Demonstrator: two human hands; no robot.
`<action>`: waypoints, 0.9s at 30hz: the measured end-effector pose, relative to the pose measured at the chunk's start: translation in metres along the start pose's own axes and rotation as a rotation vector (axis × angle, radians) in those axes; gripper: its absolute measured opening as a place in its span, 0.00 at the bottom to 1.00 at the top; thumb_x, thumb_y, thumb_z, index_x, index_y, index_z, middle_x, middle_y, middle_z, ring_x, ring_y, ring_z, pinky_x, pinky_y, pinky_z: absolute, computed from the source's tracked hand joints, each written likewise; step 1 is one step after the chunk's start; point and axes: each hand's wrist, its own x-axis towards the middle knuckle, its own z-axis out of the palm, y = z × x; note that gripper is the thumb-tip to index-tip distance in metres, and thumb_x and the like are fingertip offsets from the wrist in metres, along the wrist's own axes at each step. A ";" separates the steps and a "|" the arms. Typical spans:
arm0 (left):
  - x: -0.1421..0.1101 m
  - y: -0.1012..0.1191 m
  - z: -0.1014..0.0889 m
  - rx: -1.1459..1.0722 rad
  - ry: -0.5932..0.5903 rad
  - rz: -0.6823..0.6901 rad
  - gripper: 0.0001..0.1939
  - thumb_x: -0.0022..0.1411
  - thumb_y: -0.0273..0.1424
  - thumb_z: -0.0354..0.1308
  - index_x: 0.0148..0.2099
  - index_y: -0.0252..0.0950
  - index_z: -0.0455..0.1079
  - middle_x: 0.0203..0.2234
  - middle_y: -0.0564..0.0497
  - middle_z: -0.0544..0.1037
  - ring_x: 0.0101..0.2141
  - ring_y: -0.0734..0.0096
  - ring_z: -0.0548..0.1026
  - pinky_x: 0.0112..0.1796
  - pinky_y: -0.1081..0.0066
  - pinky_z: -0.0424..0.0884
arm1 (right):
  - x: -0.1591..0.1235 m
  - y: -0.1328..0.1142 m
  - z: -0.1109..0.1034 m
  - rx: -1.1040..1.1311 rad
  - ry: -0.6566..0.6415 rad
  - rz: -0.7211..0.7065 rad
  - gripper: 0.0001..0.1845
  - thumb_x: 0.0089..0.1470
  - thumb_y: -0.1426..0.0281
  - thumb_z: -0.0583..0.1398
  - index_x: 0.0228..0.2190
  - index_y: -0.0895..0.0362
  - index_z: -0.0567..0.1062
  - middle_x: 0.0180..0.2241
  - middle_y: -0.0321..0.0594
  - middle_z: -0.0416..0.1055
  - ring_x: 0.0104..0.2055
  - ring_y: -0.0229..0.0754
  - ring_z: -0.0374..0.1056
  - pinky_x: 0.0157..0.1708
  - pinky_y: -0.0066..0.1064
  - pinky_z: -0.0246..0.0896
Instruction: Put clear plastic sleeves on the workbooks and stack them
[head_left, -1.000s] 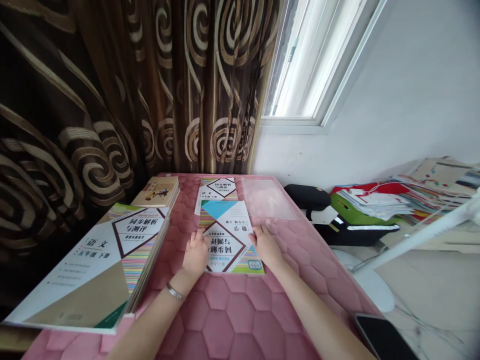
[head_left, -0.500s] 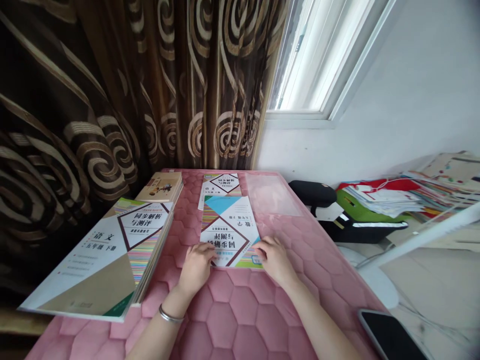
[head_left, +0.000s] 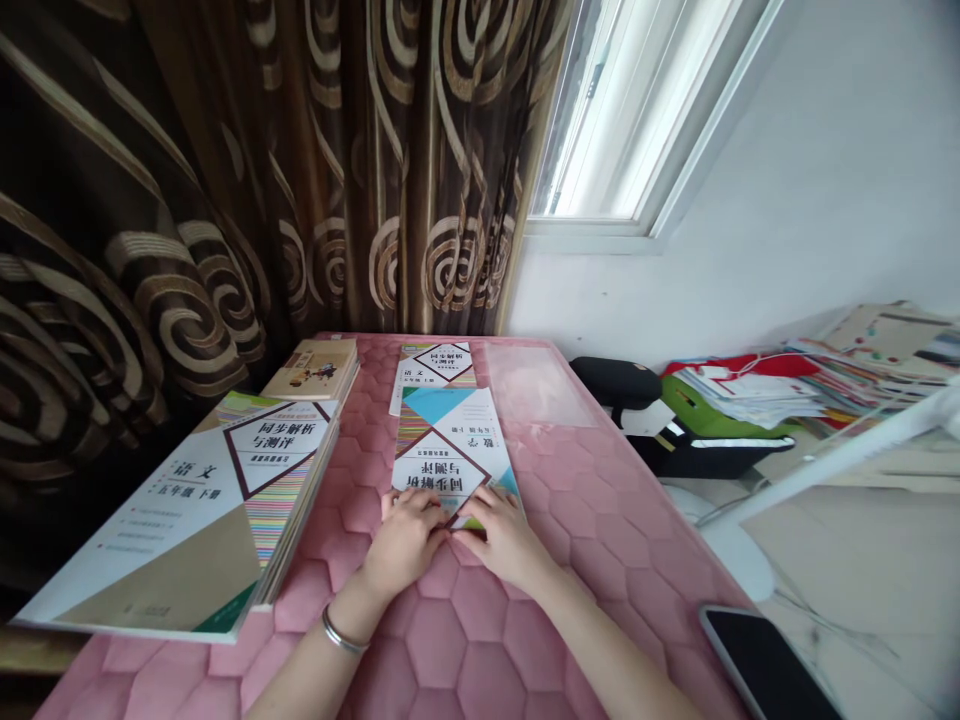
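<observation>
A thin workbook with a white, blue and striped cover lies flat, its print upside down to me. At its near edge, my left hand has its fingers curled over the left corner and its thumb at the edge. My right hand is closed on the same edge, just to the right, fingers on the cover. The two thumbs almost meet. Beyond the workbook, and partly under its far end, is another booklet with a similar cover. My hands hide the workbook's near corners.
A stack of large workbooks stands at the left, with a smaller tan book pile behind. A clear plastic sheet lies at the back right of the pink quilted tabletop. A phone rests at the right edge, near a white lamp.
My right hand has moved left along the near edge, closer to my left hand. My left hand reaches further onto the edge, its thumb now towards the middle. The view has shifted slightly.
</observation>
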 end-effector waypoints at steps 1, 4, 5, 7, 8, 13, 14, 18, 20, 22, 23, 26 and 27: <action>-0.001 -0.004 -0.002 0.005 0.001 -0.002 0.06 0.59 0.32 0.58 0.39 0.42 0.75 0.42 0.50 0.74 0.46 0.63 0.67 0.48 0.60 0.55 | -0.001 0.002 -0.003 0.008 -0.007 -0.007 0.07 0.53 0.68 0.61 0.36 0.52 0.73 0.41 0.39 0.68 0.46 0.45 0.63 0.47 0.38 0.54; -0.005 -0.019 -0.012 0.016 -0.018 -0.021 0.08 0.57 0.33 0.60 0.40 0.45 0.76 0.43 0.50 0.73 0.47 0.61 0.66 0.47 0.60 0.55 | -0.004 0.013 -0.014 0.021 -0.042 0.007 0.06 0.53 0.68 0.61 0.36 0.51 0.73 0.43 0.38 0.68 0.48 0.45 0.63 0.46 0.38 0.55; -0.007 -0.025 -0.016 0.016 -0.027 -0.037 0.08 0.57 0.33 0.61 0.40 0.46 0.76 0.43 0.51 0.73 0.47 0.61 0.66 0.46 0.60 0.56 | -0.006 0.017 -0.019 0.020 -0.057 0.021 0.06 0.53 0.68 0.61 0.36 0.51 0.74 0.43 0.38 0.69 0.48 0.45 0.64 0.47 0.38 0.55; -0.011 -0.036 -0.025 0.018 -0.040 -0.086 0.08 0.56 0.33 0.61 0.40 0.48 0.76 0.43 0.51 0.73 0.47 0.62 0.66 0.46 0.60 0.56 | -0.009 0.028 -0.028 0.018 -0.092 0.052 0.04 0.52 0.68 0.61 0.33 0.51 0.74 0.41 0.38 0.69 0.47 0.45 0.64 0.48 0.39 0.55; -0.012 -0.040 -0.029 0.021 -0.045 -0.114 0.08 0.55 0.33 0.62 0.39 0.48 0.76 0.42 0.51 0.73 0.46 0.62 0.66 0.45 0.60 0.57 | -0.011 0.033 -0.033 0.021 -0.109 0.069 0.04 0.51 0.68 0.62 0.33 0.51 0.74 0.40 0.37 0.69 0.47 0.45 0.64 0.48 0.40 0.54; -0.015 -0.053 -0.042 -0.025 -0.101 -0.153 0.09 0.54 0.31 0.62 0.39 0.46 0.77 0.34 0.52 0.74 0.42 0.66 0.69 0.46 0.64 0.59 | -0.016 0.051 -0.050 0.057 -0.154 0.156 0.07 0.47 0.68 0.64 0.33 0.50 0.76 0.40 0.37 0.69 0.49 0.46 0.62 0.48 0.38 0.54; -0.015 -0.055 -0.043 -0.050 -0.113 -0.141 0.10 0.54 0.30 0.62 0.40 0.46 0.77 0.33 0.53 0.74 0.41 0.67 0.69 0.46 0.66 0.60 | -0.017 0.053 -0.052 0.065 -0.163 0.165 0.08 0.47 0.69 0.64 0.33 0.49 0.76 0.40 0.36 0.69 0.48 0.46 0.62 0.49 0.38 0.54; -0.015 -0.057 -0.043 -0.111 -0.122 -0.117 0.11 0.55 0.28 0.60 0.41 0.46 0.77 0.33 0.52 0.73 0.40 0.69 0.69 0.45 0.68 0.61 | -0.018 0.058 -0.056 0.112 -0.207 0.192 0.12 0.46 0.69 0.64 0.36 0.48 0.76 0.40 0.35 0.69 0.47 0.45 0.62 0.48 0.36 0.54; -0.015 -0.058 -0.043 -0.114 -0.118 -0.116 0.12 0.55 0.28 0.60 0.41 0.46 0.77 0.33 0.52 0.73 0.40 0.68 0.69 0.45 0.68 0.61 | -0.018 0.059 -0.057 0.127 -0.223 0.207 0.13 0.45 0.69 0.64 0.37 0.47 0.77 0.39 0.35 0.69 0.47 0.45 0.62 0.48 0.35 0.54; -0.015 -0.058 -0.042 -0.107 -0.116 -0.119 0.12 0.55 0.28 0.60 0.41 0.46 0.77 0.34 0.52 0.73 0.40 0.68 0.69 0.46 0.68 0.61 | -0.018 0.059 -0.057 0.124 -0.225 0.216 0.13 0.45 0.70 0.64 0.37 0.47 0.77 0.39 0.35 0.69 0.47 0.45 0.62 0.48 0.35 0.53; -0.015 -0.058 -0.042 -0.098 -0.117 -0.123 0.12 0.55 0.28 0.60 0.41 0.46 0.77 0.34 0.52 0.73 0.41 0.68 0.69 0.46 0.68 0.61 | -0.018 0.059 -0.057 0.115 -0.223 0.219 0.13 0.45 0.70 0.65 0.37 0.47 0.77 0.39 0.35 0.69 0.47 0.45 0.62 0.48 0.35 0.53; -0.016 -0.053 -0.042 -0.034 -0.121 -0.149 0.12 0.55 0.28 0.59 0.40 0.46 0.77 0.35 0.52 0.72 0.43 0.66 0.67 0.47 0.65 0.60 | -0.018 0.057 -0.058 0.076 -0.213 0.223 0.14 0.44 0.70 0.65 0.36 0.47 0.77 0.40 0.36 0.68 0.47 0.46 0.61 0.48 0.37 0.53; -0.016 -0.051 -0.042 -0.002 -0.117 -0.161 0.11 0.55 0.28 0.59 0.40 0.46 0.77 0.35 0.52 0.72 0.43 0.65 0.67 0.47 0.64 0.59 | -0.018 0.055 -0.057 0.061 -0.212 0.224 0.13 0.44 0.70 0.65 0.36 0.48 0.76 0.41 0.36 0.68 0.48 0.47 0.61 0.48 0.38 0.53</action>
